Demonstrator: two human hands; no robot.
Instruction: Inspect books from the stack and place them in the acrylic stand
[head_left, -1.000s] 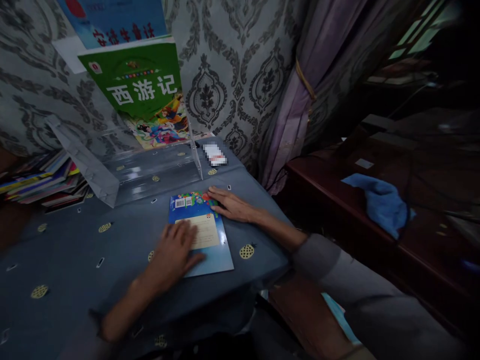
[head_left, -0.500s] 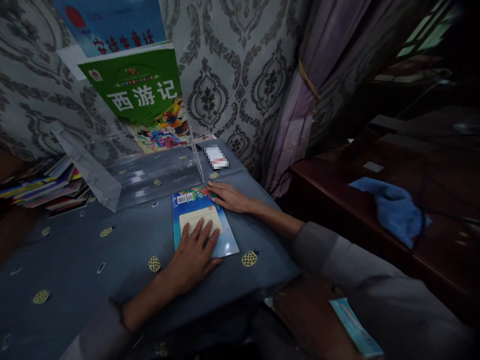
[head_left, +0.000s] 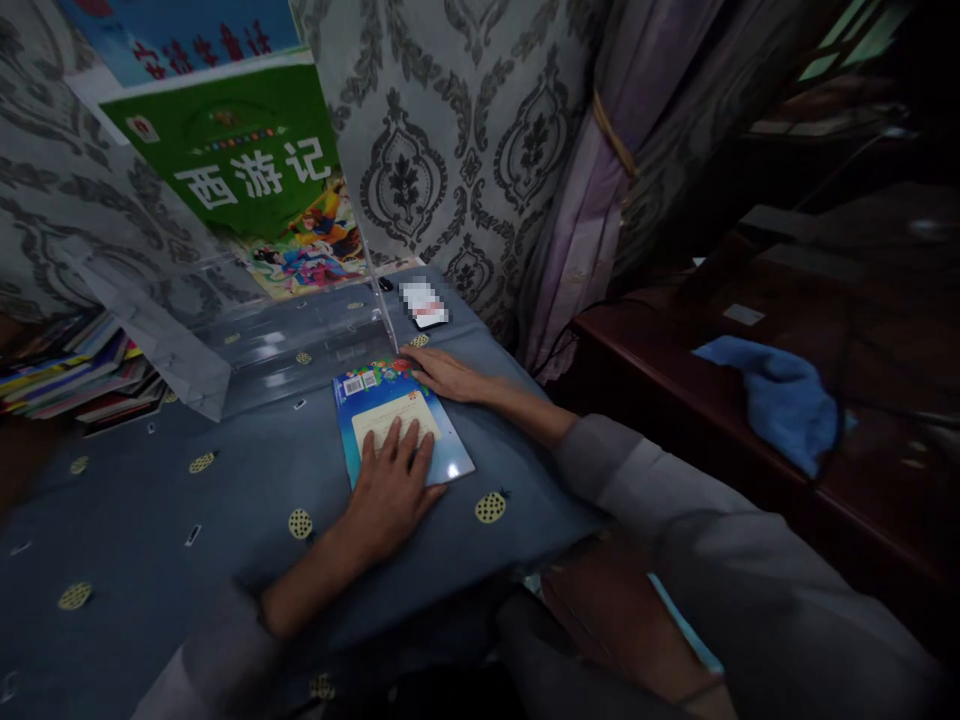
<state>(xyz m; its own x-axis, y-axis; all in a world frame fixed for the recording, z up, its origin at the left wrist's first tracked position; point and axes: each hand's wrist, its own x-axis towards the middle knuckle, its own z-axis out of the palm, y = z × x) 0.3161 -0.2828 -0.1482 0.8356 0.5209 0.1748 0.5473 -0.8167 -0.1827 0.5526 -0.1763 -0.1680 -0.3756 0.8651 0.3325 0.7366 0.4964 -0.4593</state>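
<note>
A thin blue book (head_left: 454, 452) lies on the cloth-covered table, its barcoded back cover facing up. My left hand (head_left: 390, 485) rests flat on its lower part with the fingers spread, covering some of the pale text panel. At the far right corner of the book, my right hand (head_left: 448, 376) lies with its fingers stretched out, touching the edge. Just beyond is a clear acrylic stand (head_left: 382, 300). Its near edge comes close to the right fingertips.
Behind the stand, a green picture book cover (head_left: 247, 140) shows against patterned wallpaper. A phone-like object (head_left: 427, 316), partly pixelated, lies right of the stand. Stacked books (head_left: 90, 375) are at left. A blue cloth (head_left: 784, 405) drapes over dark red furniture (head_left: 675, 370) at right.
The blue book has slid slightly forward, toward the acrylic stand, with both hands moving along with it. The whole view has shifted a little.
</note>
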